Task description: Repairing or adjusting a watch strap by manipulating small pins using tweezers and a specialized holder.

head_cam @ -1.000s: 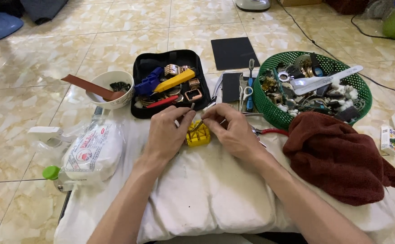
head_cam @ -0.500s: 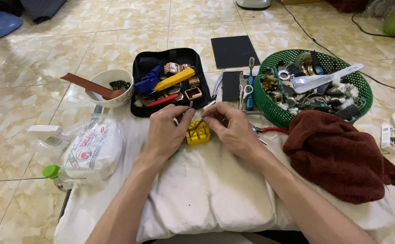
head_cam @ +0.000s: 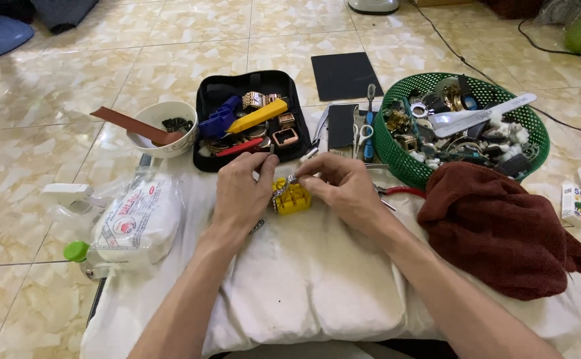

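Both my left hand (head_cam: 242,193) and right hand (head_cam: 343,189) pinch the band (head_cam: 284,188) over the yellow block (head_cam: 293,198) between them; a slip could drop it.

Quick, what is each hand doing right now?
Left hand: closed, fingers pinching the metal watch band on the yellow block.
Right hand: closed, fingers pinching the same watch band from the other side.
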